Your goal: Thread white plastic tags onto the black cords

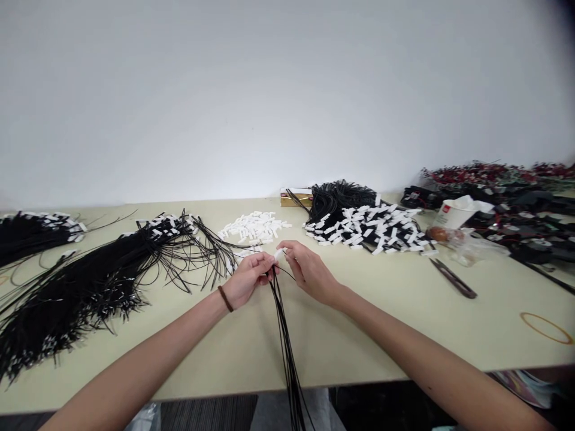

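Observation:
My left hand is closed round a thin bundle of black wires that hangs down over the table's front edge. My right hand pinches a small white plastic connector at the top end of those wires, right against the left hand's fingertips. A brown band sits on my left wrist. Just behind the hands lies a loose heap of white connectors.
A large pile of black wires covers the table's left side. Wires with white connectors fitted lie at the back right, next to a small box. Snips, a white cup, a rubber band and dark clutter lie at the right.

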Demonstrator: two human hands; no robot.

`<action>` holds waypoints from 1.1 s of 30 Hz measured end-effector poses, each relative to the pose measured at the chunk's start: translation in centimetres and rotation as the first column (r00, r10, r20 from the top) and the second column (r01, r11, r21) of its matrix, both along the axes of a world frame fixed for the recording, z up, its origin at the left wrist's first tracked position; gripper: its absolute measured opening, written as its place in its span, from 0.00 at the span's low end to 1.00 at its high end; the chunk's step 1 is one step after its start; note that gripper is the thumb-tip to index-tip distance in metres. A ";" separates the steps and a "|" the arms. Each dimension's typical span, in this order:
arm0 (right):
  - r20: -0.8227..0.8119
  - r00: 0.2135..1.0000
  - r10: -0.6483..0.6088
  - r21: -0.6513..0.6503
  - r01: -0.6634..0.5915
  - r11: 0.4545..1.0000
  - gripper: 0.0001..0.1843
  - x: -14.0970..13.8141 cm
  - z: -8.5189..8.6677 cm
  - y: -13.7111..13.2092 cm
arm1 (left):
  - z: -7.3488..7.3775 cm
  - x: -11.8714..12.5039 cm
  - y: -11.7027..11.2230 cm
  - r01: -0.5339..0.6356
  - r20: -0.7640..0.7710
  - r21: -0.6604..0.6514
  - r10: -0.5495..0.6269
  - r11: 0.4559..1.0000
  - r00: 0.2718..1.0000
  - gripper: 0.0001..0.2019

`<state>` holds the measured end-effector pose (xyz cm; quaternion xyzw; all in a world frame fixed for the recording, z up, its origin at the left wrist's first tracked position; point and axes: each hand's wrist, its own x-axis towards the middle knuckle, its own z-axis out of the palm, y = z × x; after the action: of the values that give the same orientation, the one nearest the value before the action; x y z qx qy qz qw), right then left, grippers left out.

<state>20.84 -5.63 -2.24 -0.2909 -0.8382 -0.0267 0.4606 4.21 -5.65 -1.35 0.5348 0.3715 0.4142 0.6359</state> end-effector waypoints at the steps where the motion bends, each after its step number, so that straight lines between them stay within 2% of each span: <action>1: -0.001 1.000 0.000 0.002 0.000 1.000 0.07 0.0 0.0 0.0 | 0.0 0.0 0.0 -0.004 0.002 -0.001 0.004 1.000 1.000 0.14; 11: -0.035 0.999 0.035 -0.009 -0.035 0.999 0.06 0.1 0.1 0.0 | 0.0 0.0 0.0 -0.015 0.016 -0.022 0.015 1.000 1.000 0.15; 16: -0.025 0.997 -0.071 -0.036 0.070 0.997 0.05 0.1 0.0 0.1 | 0.1 -0.2 0.2 -0.042 0.042 -0.059 0.045 0.997 0.998 0.15; 19: 0.033 0.992 -0.119 0.091 0.116 0.989 0.08 0.3 0.2 0.0 | 0.3 -0.2 0.3 -0.056 0.044 -0.064 0.059 0.996 0.997 0.14; 24: 0.185 0.982 -0.033 0.335 -0.032 0.942 0.12 0.6 0.6 -0.4 | 0.3 -0.3 0.4 -0.048 0.046 -0.083 0.052 0.995 0.998 0.12; 33: 0.282 0.958 -0.053 0.467 -0.089 0.880 0.07 0.7 0.5 -0.1 | 0.4 -0.2 0.3 -0.038 0.037 -0.095 0.041 0.995 0.998 0.10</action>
<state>21.51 -5.71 -1.73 -0.1546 -0.8663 -0.2684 0.3919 4.00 -5.35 -0.91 0.4884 0.3888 0.4190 0.6594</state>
